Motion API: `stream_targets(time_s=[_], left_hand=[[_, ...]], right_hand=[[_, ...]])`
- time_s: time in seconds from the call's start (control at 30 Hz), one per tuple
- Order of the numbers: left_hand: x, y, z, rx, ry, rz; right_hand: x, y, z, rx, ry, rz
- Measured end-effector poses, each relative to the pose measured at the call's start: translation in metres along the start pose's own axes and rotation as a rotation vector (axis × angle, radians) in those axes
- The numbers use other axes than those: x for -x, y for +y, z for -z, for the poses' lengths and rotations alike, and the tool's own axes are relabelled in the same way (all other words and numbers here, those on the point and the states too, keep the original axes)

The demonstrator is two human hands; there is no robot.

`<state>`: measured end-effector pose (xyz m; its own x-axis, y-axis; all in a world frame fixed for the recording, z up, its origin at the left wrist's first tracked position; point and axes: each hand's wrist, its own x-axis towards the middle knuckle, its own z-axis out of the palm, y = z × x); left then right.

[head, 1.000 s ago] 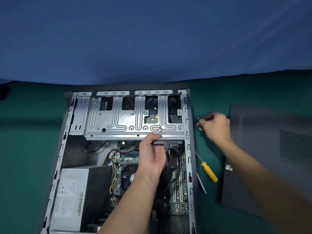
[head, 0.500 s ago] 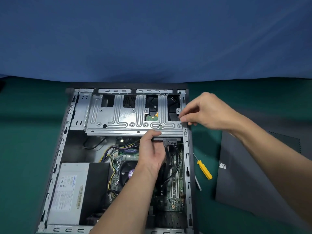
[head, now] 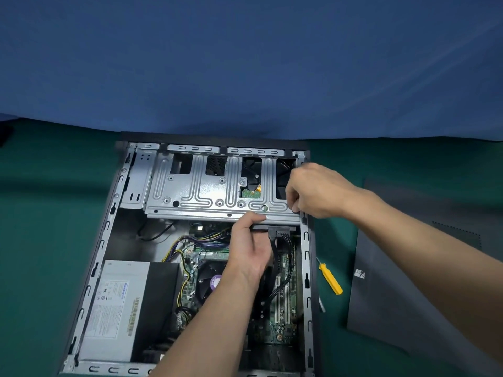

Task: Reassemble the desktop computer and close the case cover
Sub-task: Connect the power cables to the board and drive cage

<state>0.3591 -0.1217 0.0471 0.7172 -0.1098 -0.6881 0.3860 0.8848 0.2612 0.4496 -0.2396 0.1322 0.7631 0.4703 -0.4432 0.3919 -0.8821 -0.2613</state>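
Head: green mat (head: 54, 240), blue backdrop (head: 245, 63); left fingers (head: 254, 217) grip drive cage (head: 196, 197), right fingers (head: 294, 195) curled, hold unclear

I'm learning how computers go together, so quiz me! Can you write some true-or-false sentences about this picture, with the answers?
1. The cover lies on the table, off the case. True.
2. The right hand holds the screwdriver. False: the screwdriver lies on the table, between case and cover.
3. The left hand grips the near edge of the cage. True.
4. The power supply sits in the case's right side. False: it sits in the near left corner.
5. The screwdriver's handle is yellow. True.
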Motion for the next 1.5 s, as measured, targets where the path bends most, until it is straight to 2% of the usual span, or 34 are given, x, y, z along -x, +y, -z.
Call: stream_targets(time_s=[0.23,0.4,0.6,0.9,1.27,1.43,1.5], left_hand=[[-0.002,0.001,0.001,0.0,0.0,-0.007],[-0.001,0.001,0.001,0.003,-0.008,-0.009],[-0.001,0.0,0.003,0.019,-0.036,0.004],[-0.002,0.002,0.002,0.015,-0.013,0.026],[0.0,0.002,0.002,0.016,-0.008,-0.013],[0.0,0.001,0.002,0.024,-0.027,-0.01],[0.002,0.003,0.002,0.019,-0.021,-0.024]], right_hand=[[0.0,-0.001,-0.001,-0.047,0.017,-0.053],[0.001,-0.007,-0.006,0.146,0.111,-0.021],[0.004,-0.012,-0.009,0.118,0.118,-0.078],[0.022,-0.025,-0.029,0.313,0.287,-0.027],[0.033,-0.04,-0.031,0.347,0.278,-0.087],[0.038,-0.035,-0.033,0.276,0.321,-0.082],[0.043,-0.029,-0.035,0.181,0.418,-0.111]])
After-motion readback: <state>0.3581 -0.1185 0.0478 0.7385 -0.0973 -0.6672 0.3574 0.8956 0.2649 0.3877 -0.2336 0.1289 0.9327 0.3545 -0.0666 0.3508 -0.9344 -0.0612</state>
